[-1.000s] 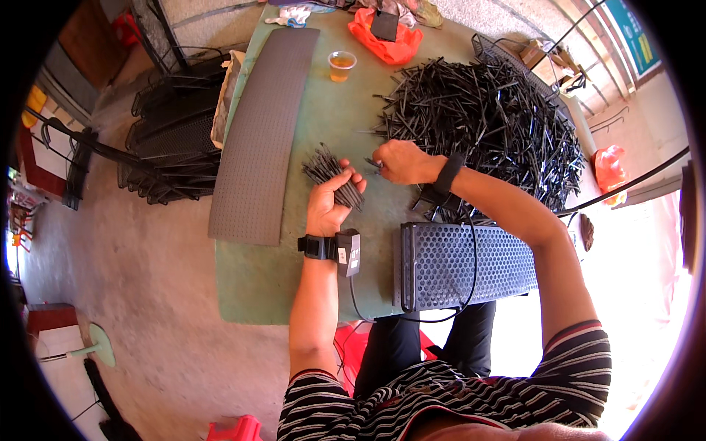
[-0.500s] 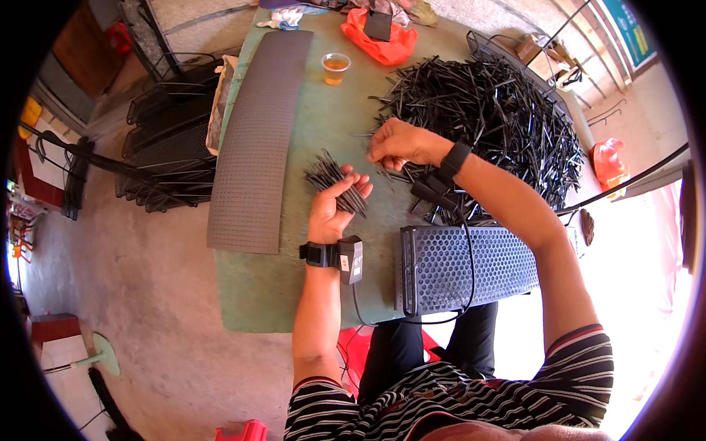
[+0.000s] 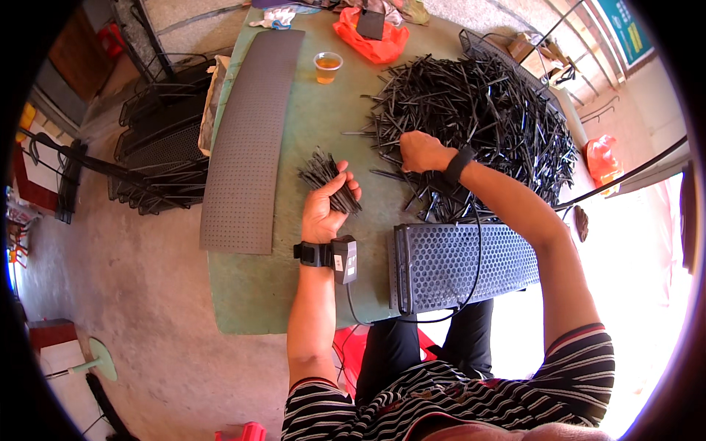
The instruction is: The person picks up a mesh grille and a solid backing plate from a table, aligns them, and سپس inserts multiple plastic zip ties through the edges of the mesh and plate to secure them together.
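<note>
My left hand (image 3: 326, 206) is closed around a bundle of thin dark strips (image 3: 321, 170), held over the green tabletop left of the pile. The strips stick out past the fingers at both ends. My right hand (image 3: 425, 152) is at the near left edge of a big heap of black strips (image 3: 485, 110). Its fingers are curled and point down into the heap; whatever they pinch is hidden by the hand.
A long grey perforated sheet (image 3: 254, 147) lies along the table's left side. A cup of amber liquid (image 3: 327, 68) stands beyond my left hand, near a red plastic bag (image 3: 371, 40). A black perforated metal basket (image 3: 467, 264) sits at the near edge. Black racks (image 3: 162, 147) are stacked left of the table.
My right hand has moved right and slightly nearer, from the open space beside the heap onto its edge. The left hand keeps its bundle; the view has shifted a little.
</note>
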Demonstrator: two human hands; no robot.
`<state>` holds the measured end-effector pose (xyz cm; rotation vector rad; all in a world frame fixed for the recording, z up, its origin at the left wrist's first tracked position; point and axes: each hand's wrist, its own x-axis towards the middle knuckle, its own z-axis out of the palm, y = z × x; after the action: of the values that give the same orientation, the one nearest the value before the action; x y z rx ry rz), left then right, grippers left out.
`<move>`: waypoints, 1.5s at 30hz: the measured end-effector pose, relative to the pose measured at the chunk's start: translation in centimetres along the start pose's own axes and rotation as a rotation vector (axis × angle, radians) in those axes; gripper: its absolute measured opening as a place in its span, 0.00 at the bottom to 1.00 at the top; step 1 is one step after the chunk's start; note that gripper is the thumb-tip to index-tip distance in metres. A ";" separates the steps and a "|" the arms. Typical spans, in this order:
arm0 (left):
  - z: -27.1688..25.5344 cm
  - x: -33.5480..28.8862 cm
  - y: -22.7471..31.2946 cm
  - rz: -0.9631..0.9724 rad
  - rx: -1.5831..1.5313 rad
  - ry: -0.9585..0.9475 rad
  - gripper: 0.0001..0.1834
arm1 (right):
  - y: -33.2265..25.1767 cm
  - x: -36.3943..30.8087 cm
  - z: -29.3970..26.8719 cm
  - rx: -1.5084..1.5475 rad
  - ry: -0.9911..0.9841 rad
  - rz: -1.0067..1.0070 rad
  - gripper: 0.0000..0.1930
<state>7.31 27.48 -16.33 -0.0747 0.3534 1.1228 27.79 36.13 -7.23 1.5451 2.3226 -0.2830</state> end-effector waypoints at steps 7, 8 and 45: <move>1.0 -0.7 -0.1 0.013 0.090 0.047 0.17 | -2.1 -1.0 0.2 -0.104 -0.029 0.008 0.08; 1.1 -0.8 -0.1 0.017 0.091 0.059 0.17 | -2.0 -0.8 0.4 -0.076 -0.030 0.025 0.08; 0.9 -0.3 -0.1 0.008 0.043 0.073 0.09 | -2.1 0.7 -3.5 0.733 -0.155 0.003 0.09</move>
<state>7.47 27.35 -15.38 -0.0770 0.4434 1.1218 25.05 37.11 -4.25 1.7312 2.1996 -1.3181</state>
